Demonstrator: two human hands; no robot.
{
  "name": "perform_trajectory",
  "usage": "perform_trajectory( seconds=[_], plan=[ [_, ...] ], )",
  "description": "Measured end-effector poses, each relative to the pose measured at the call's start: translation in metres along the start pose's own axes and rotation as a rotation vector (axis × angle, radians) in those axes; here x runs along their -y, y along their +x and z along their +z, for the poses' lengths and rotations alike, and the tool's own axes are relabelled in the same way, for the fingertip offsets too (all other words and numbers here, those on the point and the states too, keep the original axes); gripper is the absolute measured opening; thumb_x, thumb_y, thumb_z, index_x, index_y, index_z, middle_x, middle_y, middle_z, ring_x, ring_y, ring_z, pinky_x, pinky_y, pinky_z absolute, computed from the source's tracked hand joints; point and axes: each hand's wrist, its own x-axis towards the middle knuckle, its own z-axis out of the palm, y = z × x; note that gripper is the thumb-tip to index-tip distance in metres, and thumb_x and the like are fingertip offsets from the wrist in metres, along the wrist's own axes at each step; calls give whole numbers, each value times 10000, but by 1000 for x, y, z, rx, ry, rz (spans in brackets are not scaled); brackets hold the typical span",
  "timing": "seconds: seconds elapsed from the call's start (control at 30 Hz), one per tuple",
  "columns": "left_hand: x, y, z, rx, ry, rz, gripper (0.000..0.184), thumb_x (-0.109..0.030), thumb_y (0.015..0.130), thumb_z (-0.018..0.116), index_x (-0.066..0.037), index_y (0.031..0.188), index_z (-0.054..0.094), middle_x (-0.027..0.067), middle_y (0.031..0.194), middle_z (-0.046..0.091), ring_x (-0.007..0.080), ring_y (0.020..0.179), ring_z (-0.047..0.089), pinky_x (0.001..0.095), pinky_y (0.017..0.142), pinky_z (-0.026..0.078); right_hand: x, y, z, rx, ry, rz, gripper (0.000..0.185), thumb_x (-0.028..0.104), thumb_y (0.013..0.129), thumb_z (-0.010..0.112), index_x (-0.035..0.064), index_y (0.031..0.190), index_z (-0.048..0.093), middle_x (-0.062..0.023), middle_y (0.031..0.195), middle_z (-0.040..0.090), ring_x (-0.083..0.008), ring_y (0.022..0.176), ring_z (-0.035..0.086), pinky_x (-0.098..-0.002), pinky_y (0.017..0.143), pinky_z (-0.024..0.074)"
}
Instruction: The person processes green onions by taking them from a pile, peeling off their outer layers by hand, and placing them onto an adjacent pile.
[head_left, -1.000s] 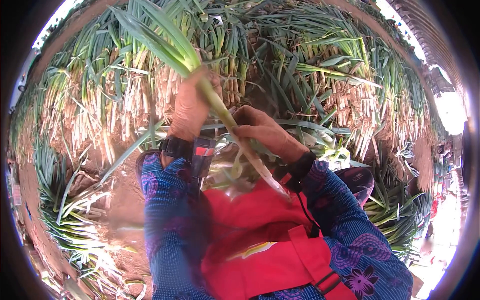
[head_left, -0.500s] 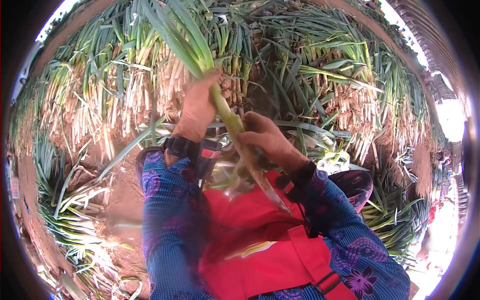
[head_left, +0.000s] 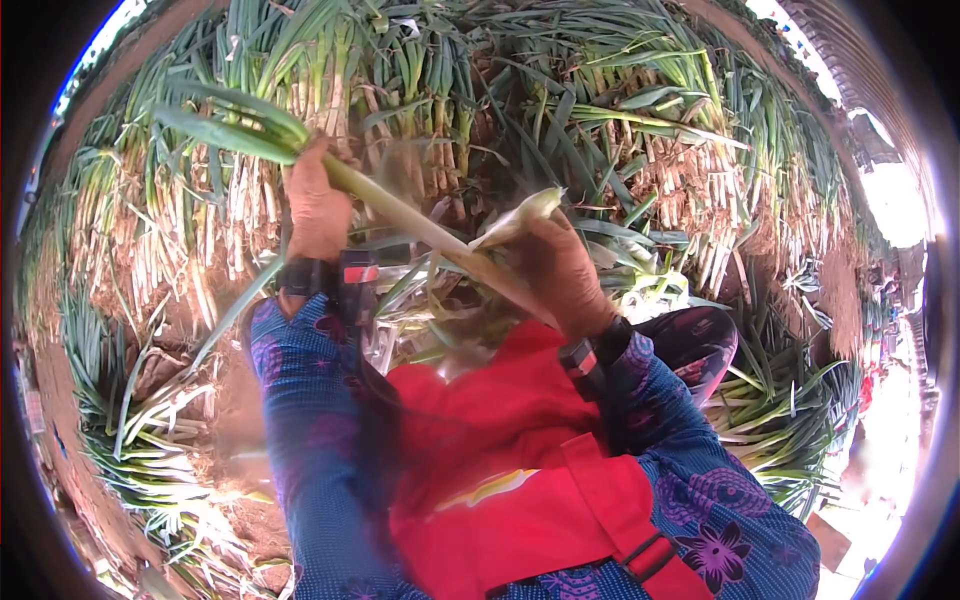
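Observation:
A long green onion (head_left: 405,215) slants across in front of my body, its leaves at the upper left and its pale shaft running down to the right. My left hand (head_left: 320,208) is wrapped round it just below the leaves. Over the lower shaft, my right hand (head_left: 562,275) is closed on a strip of outer layer (head_left: 518,217) that stands away from the stalk. The root end is hidden behind my right hand and the red apron (head_left: 490,400).
Rows of green onions (head_left: 230,190) lie beyond my hands, with another bundle (head_left: 700,170) at the right. Loose onions (head_left: 165,450) are on the soil at the left, and more (head_left: 790,430) lie by my right knee. Peeled scraps (head_left: 410,320) are on the ground between.
My left hand has moved left with the onion's leafy end, so the stalk lies flatter. My right hand has pulled a strip of outer layer away from the shaft.

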Motion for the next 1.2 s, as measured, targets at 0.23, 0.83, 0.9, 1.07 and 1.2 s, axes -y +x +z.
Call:
perform_trajectory(
  seconds=[0.23,0.83,0.9,1.07,1.2],
  plan=[
    [-22,40,-45,-162,-101,101,92,-93,897,576,-62,939,501,50,710,506,169,643,496,341,623,466,101,5,-179,28,291,-195,106,153,928,539,55,929,578,-28,771,582,-141,687,564,-241,660,482],
    [-32,-6,-18,-92,-215,163,204,-185,914,582,-17,948,471,108,865,513,224,798,531,348,781,507,20,24,-7,191,-712,-31,466,264,936,546,-13,1304,476,-110,1213,573,-211,1132,545,-341,976,422],
    [-21,16,-33,-61,-313,107,201,-149,901,596,-19,961,455,107,872,502,229,795,525,365,789,515,-11,53,9,308,-305,72,523,282,920,558,6,1348,437,-130,1275,550,-259,1199,505,-363,995,398],
    [-7,20,-17,-181,-255,147,268,-290,933,497,-23,941,493,99,829,563,207,795,557,322,802,444,-36,73,41,462,128,285,393,273,896,583,39,1203,509,-108,1121,579,-245,1054,551,-352,882,441],
    [-12,8,-15,-89,-164,134,273,-283,929,501,-21,1003,485,94,866,561,198,833,559,307,830,440,-36,75,37,537,327,351,145,226,901,580,106,921,501,18,743,441,-100,606,414,-251,544,349]
  ],
)
